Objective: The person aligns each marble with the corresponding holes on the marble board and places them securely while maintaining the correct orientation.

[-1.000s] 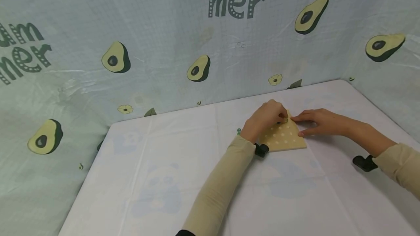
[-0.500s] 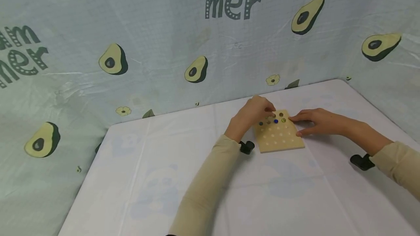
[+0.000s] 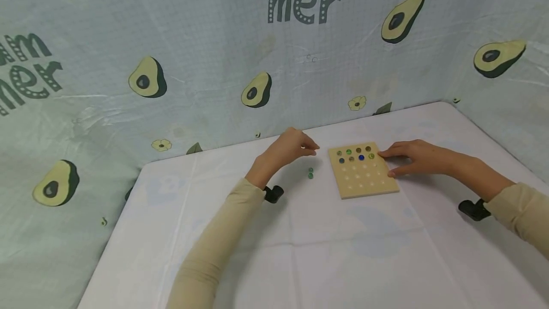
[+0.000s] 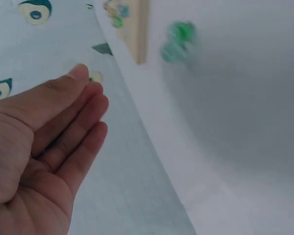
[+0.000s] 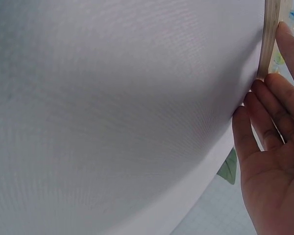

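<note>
A square wooden board (image 3: 362,175) with rows of shallow pits lies on the table. Several glass marbles (image 3: 361,158) of various colours sit in its two far rows. Left of the board, two green marbles (image 3: 310,173) lie close together on the cloth; they look blurred in the left wrist view. My left hand (image 3: 285,151) hovers beyond and left of them, with nothing between its loosely bent fingers (image 4: 95,129). At the board's right edge rests my right hand (image 3: 418,158), its spread fingertips and thumb touching the wood.
A white cloth with faint panda prints covers the table (image 3: 240,252). Behind it hangs a pale curtain (image 3: 206,61) with avocado prints. Each wrist carries a small black camera (image 3: 273,194).
My left hand has moved left from over the board's far rows to beside the green marbles, uncovering the marbles in the pits. My right hand has stayed at the board's edge.
</note>
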Demonstrator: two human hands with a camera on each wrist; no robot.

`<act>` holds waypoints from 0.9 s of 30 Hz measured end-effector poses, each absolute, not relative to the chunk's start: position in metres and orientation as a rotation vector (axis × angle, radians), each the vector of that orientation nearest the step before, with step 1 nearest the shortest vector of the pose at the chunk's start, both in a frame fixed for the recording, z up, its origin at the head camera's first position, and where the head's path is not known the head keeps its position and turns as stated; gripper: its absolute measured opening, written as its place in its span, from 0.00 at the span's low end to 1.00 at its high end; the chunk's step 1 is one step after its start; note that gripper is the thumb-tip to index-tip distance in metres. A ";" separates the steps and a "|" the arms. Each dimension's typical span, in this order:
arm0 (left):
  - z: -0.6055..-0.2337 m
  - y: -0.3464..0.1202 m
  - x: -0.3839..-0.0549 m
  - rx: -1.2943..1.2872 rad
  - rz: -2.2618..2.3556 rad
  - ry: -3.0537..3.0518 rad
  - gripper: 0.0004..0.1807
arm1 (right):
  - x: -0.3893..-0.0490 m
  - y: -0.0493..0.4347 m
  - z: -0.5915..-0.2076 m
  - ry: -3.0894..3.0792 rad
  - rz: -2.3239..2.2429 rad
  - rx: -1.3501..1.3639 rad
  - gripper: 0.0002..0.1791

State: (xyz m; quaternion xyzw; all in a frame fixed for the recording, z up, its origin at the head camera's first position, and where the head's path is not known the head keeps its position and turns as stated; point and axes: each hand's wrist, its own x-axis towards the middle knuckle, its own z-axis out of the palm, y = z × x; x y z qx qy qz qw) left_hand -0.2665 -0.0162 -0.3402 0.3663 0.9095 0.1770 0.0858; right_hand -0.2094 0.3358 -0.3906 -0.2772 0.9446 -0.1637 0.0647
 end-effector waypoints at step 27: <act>-0.372 -0.036 -0.282 1.332 0.471 2.386 0.12 | -0.209 0.335 -0.387 2.848 -0.477 -0.849 0.35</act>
